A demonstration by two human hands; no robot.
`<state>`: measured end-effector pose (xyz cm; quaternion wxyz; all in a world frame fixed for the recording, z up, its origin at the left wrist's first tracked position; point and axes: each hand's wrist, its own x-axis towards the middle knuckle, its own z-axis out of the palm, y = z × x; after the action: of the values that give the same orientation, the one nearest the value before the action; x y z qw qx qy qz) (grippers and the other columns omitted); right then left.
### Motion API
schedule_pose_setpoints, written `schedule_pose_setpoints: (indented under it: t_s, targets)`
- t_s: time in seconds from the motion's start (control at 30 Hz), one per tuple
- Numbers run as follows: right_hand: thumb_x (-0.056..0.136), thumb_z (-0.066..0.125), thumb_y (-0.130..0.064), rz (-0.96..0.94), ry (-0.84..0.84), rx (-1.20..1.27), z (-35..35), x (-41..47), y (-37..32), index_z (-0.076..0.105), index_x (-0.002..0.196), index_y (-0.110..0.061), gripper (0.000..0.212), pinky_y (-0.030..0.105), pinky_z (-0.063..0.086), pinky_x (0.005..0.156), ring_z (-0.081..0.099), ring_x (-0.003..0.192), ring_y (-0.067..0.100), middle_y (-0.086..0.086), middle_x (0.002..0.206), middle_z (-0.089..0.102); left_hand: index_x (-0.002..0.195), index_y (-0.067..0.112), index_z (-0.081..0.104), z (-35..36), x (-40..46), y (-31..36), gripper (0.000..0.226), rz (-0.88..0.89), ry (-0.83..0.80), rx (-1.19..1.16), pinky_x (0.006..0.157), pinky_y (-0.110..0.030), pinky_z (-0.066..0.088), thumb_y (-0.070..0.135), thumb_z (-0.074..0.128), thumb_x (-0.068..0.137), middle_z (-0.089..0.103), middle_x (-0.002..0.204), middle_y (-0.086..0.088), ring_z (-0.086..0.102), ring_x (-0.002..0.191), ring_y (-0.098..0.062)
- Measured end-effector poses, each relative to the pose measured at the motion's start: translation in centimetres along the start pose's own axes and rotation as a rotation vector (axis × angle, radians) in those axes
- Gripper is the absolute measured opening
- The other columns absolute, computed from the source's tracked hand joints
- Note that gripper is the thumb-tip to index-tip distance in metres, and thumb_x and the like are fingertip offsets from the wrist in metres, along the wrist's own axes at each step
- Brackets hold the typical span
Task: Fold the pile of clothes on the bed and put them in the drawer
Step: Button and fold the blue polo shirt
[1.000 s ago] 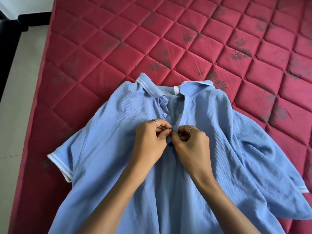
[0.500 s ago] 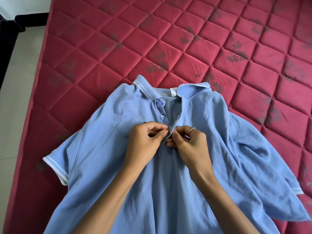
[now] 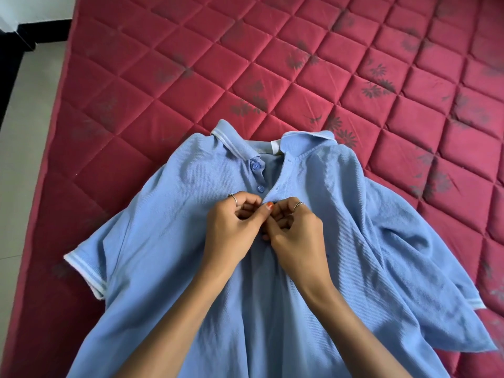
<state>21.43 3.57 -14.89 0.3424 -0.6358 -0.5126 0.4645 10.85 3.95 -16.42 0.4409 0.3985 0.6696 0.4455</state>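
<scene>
light blue polo shirt (image 3: 169,255) lies face-up, left hand (image 3: 231,230) and right hand (image 3: 297,236) pinching its placket.

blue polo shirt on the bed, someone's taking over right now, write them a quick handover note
Left hand and right hand both pinch the placket of the blue polo shirt at its lowest button. The shirt lies face up, spread on the red mattress. Two upper buttons are undone. Done: shirt laid out. Left: finish the buttons, fold, put in the drawer, which is not in view.
</scene>
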Motion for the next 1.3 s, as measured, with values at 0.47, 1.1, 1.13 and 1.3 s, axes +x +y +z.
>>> schedule_pose_setpoints:
  t_s: [0.47,1.1,1.13,1.3]
  targets:
    - [0.086,0.065,-0.011,-0.013,-0.024,-0.001,0.1,-0.1,-0.4,0.056,0.077,-0.011,0.012,0.03,0.053,0.057,0.066,0.061,0.022,0.009,0.066,0.066,0.084,0.016,0.047,0.0,0.2,0.1,0.022,-0.115,0.002,-0.262,0.063,-0.022,0.047,0.0,0.062,0.088,0.062,0.057,0.008,0.053,0.054,-0.004]
    - [0.086,0.062,-0.009,-0.267,0.056,-0.21,0.0,0.3,0.3,0.054,0.074,-0.012,0.015,0.025,0.046,0.057,0.052,0.062,0.013,-0.003,0.077,0.054,0.077,0.012,0.059,-0.1,-0.2,0.4,0.022,0.158,-0.047,0.278,0.054,-0.013,0.041,0.028,0.061,0.092,0.062,0.063,0.006,0.057,0.059,-0.003]
    - [0.087,0.061,-0.009,-0.296,0.048,-0.235,0.1,0.2,0.5,0.054,0.076,-0.014,0.014,0.03,0.047,0.059,0.053,0.064,0.014,-0.004,0.08,0.053,0.074,0.012,0.06,-0.3,-0.2,0.5,0.026,0.151,-0.063,0.293,0.052,-0.012,0.038,0.029,0.059,0.093,0.06,0.059,0.007,0.056,0.056,-0.002]
    - [0.089,0.06,-0.009,-0.333,0.034,-0.258,0.5,0.1,1.0,0.055,0.08,-0.015,0.012,0.029,0.048,0.059,0.054,0.064,0.014,-0.002,0.082,0.053,0.06,0.01,0.047,-0.7,-0.1,0.8,0.04,0.133,-0.077,0.358,0.045,-0.014,0.031,0.029,0.055,0.094,0.044,0.045,0.007,0.044,0.045,-0.005]
